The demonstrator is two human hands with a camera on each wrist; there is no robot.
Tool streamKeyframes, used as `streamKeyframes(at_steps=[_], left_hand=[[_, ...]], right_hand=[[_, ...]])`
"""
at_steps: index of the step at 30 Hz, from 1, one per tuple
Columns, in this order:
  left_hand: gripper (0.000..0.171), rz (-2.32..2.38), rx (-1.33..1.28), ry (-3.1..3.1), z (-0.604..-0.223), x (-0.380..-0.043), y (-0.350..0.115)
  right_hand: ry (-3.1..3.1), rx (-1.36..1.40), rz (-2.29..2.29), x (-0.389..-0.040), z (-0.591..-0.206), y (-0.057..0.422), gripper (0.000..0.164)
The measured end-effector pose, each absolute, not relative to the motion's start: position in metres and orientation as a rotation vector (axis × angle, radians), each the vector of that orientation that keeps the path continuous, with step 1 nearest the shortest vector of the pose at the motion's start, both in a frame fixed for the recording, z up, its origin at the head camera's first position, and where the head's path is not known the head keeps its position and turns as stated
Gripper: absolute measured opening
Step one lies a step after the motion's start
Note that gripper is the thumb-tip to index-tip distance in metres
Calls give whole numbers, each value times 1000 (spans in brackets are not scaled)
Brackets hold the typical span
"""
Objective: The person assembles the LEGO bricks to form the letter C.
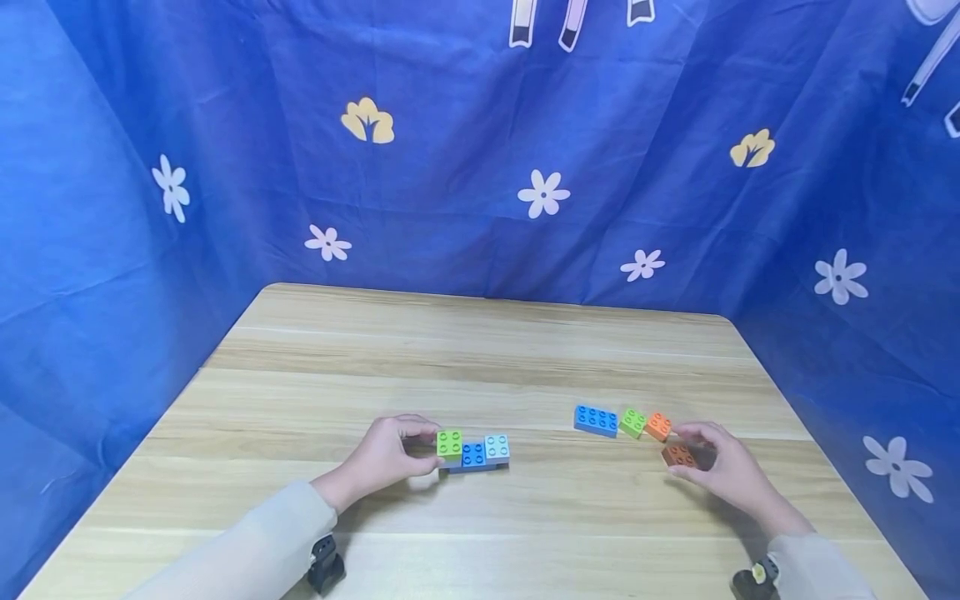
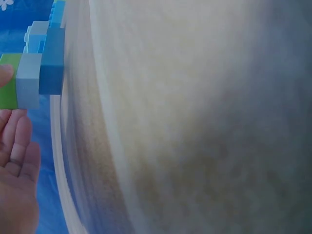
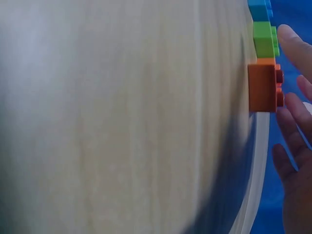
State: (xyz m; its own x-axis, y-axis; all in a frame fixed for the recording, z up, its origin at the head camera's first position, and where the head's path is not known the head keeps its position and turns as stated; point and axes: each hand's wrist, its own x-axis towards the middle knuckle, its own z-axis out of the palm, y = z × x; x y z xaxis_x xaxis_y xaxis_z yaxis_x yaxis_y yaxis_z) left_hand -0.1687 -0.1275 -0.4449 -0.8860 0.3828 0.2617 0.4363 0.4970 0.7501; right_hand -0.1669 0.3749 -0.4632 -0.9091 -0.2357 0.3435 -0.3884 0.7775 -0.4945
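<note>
My left hand [image 1: 393,454] pinches a lime-green toy building brick [image 1: 449,446] at the left end of a small stack. Under it is a pale grey brick [image 2: 28,80], on a long blue brick [image 2: 52,63]. A smaller blue brick [image 1: 473,455] sits in the stack's middle, and a light blue brick [image 1: 497,448] at its right end. At the right, my right hand [image 1: 723,467] surrounds a brown-orange brick [image 1: 678,456] on the table, thumb and fingers spread apart. In the right wrist view its fingers look loose beside this brick's studs.
Beyond the right hand, a long blue brick [image 1: 596,421], a green brick [image 1: 633,422] and an orange brick [image 1: 658,427] lie in a row on the wooden table [image 1: 480,350]. Blue patterned cloth [image 1: 450,192] hangs behind the table and along its sides.
</note>
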Motion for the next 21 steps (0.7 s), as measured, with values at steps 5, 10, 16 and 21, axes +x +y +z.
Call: streamKeyframes(at_steps=[5, 10, 16, 21], left_hand=[[36, -1354, -718, -2682, -444, -168, -127], [35, -1357, -710, -2680, -445, -168, -127], [36, -1346, -714, -2680, -446, -168, -128], [36, -1351, -708, -2689, -446, -168, -128]], right_hand=[[-2785, 465, 875, -164, -464, 376, 56], [-2789, 480, 852, -164, -468, 378, 50], [-2762, 474, 775, -165, -471, 379, 44], [-2700, 517, 804, -167, -468, 371, 42]])
